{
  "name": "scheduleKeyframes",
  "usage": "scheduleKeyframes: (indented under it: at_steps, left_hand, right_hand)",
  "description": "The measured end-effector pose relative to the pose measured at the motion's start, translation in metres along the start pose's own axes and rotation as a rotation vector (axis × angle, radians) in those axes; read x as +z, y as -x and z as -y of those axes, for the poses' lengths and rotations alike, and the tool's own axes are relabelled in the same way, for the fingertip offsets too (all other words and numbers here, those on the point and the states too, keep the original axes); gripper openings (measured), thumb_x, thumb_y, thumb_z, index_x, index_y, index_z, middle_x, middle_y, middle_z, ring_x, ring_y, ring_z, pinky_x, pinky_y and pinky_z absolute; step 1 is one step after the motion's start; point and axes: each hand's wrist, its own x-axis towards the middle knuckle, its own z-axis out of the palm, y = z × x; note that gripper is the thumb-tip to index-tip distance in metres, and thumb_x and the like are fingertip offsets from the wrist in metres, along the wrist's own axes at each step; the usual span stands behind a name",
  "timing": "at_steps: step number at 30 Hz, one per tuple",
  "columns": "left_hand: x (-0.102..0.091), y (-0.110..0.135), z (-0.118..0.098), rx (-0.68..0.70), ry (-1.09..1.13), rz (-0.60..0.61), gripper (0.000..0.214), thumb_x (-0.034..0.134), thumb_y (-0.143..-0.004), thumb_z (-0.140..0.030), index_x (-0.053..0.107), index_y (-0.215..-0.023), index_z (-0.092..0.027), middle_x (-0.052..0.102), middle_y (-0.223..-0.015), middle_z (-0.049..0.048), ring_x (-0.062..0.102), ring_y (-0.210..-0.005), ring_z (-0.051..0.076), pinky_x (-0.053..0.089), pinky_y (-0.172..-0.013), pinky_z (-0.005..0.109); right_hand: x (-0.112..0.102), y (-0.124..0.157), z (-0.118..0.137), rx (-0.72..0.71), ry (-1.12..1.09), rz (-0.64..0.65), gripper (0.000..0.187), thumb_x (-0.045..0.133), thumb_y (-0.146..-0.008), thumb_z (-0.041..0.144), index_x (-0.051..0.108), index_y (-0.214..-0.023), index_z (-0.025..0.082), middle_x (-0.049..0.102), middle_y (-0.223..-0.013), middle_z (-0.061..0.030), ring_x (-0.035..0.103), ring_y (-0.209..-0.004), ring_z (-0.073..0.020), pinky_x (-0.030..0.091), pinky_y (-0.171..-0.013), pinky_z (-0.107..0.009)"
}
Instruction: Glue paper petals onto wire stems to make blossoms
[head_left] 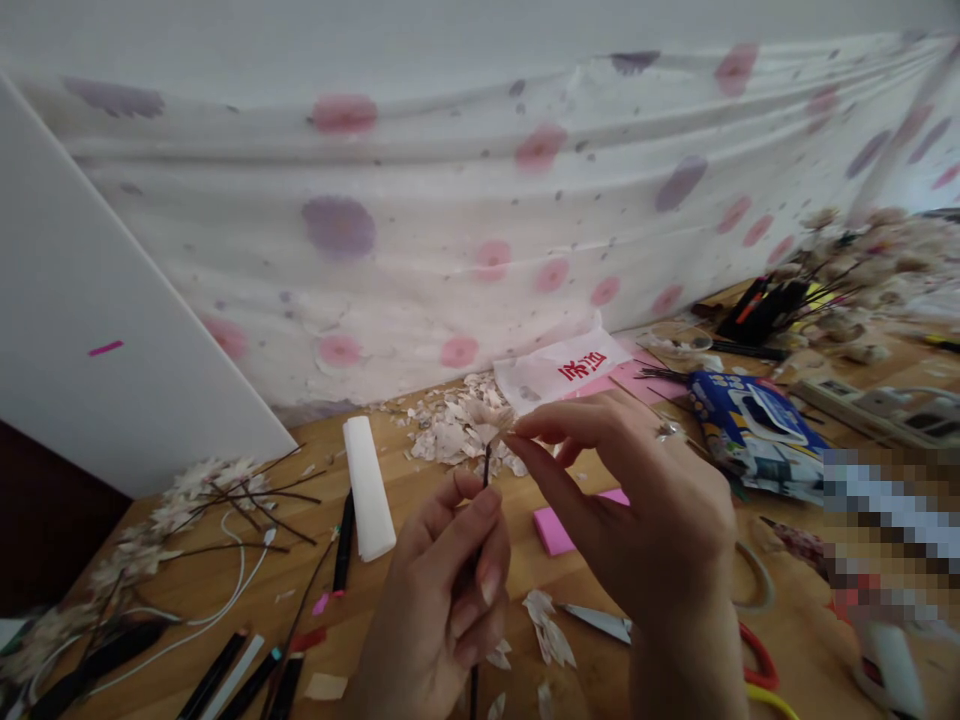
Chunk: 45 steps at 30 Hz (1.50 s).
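My left hand is closed around a thin dark stem, held nearly upright. At the stem's top sits a pale, thin-petaled flower head, which blends into the pile behind it. My right hand comes in from the right, with thumb and index finger pinching a pale petal at the flower's edge. Beyond my hands lies a heap of loose cream petals on the wooden table. A few petals lie nearer, beside the scissors, whose middle is covered by my right wrist.
A folded white paper strip, several markers and finished flower branches lie left. A pink block is partly behind my right hand. Rightward are a blue wipes pack, a power strip and a flower bunch.
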Motion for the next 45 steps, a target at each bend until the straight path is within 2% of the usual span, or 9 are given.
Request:
scheduleKeyframes:
  at_steps: [4,7,11,16,23,32,36,40,45]
  left_hand:
    - [-0.001,0.0,-0.004,0.005,0.08,0.008,0.045,0.092,-0.067,-0.029,0.049,-0.06,-0.019,0.049,-0.04,-0.0112,0.006,-0.032,-0.001,0.026,-0.024,0.006]
    - [-0.004,0.0,-0.005,0.025,0.157,0.073,0.038,0.092,-0.068,-0.025,0.055,-0.061,-0.017,0.049,-0.04,-0.0107,0.004,-0.033,-0.001,0.027,-0.025,0.006]
    - [-0.008,0.001,-0.003,0.021,0.216,0.153,0.03,0.089,-0.074,-0.023,0.062,-0.066,-0.015,0.05,-0.042,-0.0098,0.005,-0.033,0.0,0.029,-0.026,0.006]
    - [-0.01,0.003,0.001,0.045,0.183,0.25,0.019,0.078,-0.087,-0.025,0.065,-0.076,-0.015,0.054,-0.049,-0.0087,0.007,-0.034,0.001,0.033,-0.03,0.006]
    - [-0.011,0.003,0.001,0.04,0.153,0.232,0.012,0.074,-0.091,-0.023,0.067,-0.083,-0.016,0.055,-0.049,-0.0087,0.008,-0.035,0.002,0.032,-0.031,0.006]
    - [-0.007,0.001,0.001,0.029,0.163,0.218,0.017,0.08,-0.085,-0.022,0.065,-0.078,-0.017,0.056,-0.047,-0.0089,0.006,-0.034,0.001,0.032,-0.029,0.006]
    - [-0.007,0.003,0.001,0.034,0.187,0.226,0.024,0.081,-0.084,-0.023,0.062,-0.071,-0.016,0.055,-0.047,-0.009,0.005,-0.034,0.001,0.031,-0.028,0.006]
    - [-0.012,0.004,0.002,0.058,0.241,0.252,0.027,0.075,-0.089,-0.023,0.061,-0.068,-0.015,0.054,-0.049,-0.0079,0.007,-0.035,0.001,0.035,-0.031,0.007]
    - [-0.014,0.006,0.001,0.057,0.278,0.3,0.03,0.075,-0.09,-0.024,0.059,-0.065,-0.015,0.053,-0.049,-0.0075,0.009,-0.034,0.001,0.035,-0.03,0.007]
  right_hand:
    - [-0.004,0.001,0.002,0.056,-0.102,-0.082,0.025,0.07,-0.09,0.008,0.061,-0.107,0.023,0.07,-0.096,0.0002,0.065,-0.083,-0.0128,0.054,-0.069,-0.026]
    - [-0.006,0.001,0.002,0.084,-0.146,-0.143,0.023,0.07,-0.089,0.008,0.062,-0.104,0.023,0.067,-0.091,0.0024,0.061,-0.076,-0.01,0.052,-0.066,-0.024]
    - [-0.002,-0.001,0.002,0.048,-0.127,-0.106,0.021,0.072,-0.088,0.005,0.065,-0.101,0.02,0.065,-0.088,0.0023,0.059,-0.072,-0.0079,0.052,-0.063,-0.021]
    - [0.006,-0.003,0.002,-0.013,-0.168,-0.091,0.017,0.071,-0.088,0.004,0.069,-0.1,0.016,0.064,-0.091,-0.0014,0.062,-0.078,-0.0085,0.053,-0.069,-0.02]
    - [0.004,-0.004,0.0,-0.04,-0.159,-0.105,0.012,0.067,-0.089,0.001,0.071,-0.093,0.011,0.062,-0.09,-0.0043,0.059,-0.08,-0.0076,0.052,-0.071,-0.017]
    - [0.005,-0.005,-0.001,-0.059,-0.117,-0.113,0.015,0.068,-0.088,0.0,0.072,-0.091,0.014,0.061,-0.089,-0.0032,0.059,-0.079,-0.0086,0.051,-0.065,-0.018]
    - [0.004,-0.003,0.0,-0.019,-0.151,-0.144,0.015,0.072,-0.088,0.006,0.07,-0.1,0.015,0.063,-0.092,-0.0028,0.059,-0.079,-0.0097,0.052,-0.064,-0.02]
    - [-0.001,0.003,0.001,-0.082,-0.236,-0.189,0.01,0.064,-0.096,0.02,0.072,-0.101,0.015,0.061,-0.079,-0.0008,0.056,-0.069,-0.0107,0.048,-0.058,-0.025]
    - [0.0,0.004,0.002,-0.14,-0.292,-0.047,0.024,0.053,-0.097,0.011,0.076,-0.102,0.012,0.054,-0.061,0.0021,0.045,-0.051,-0.0086,0.033,-0.045,-0.025]
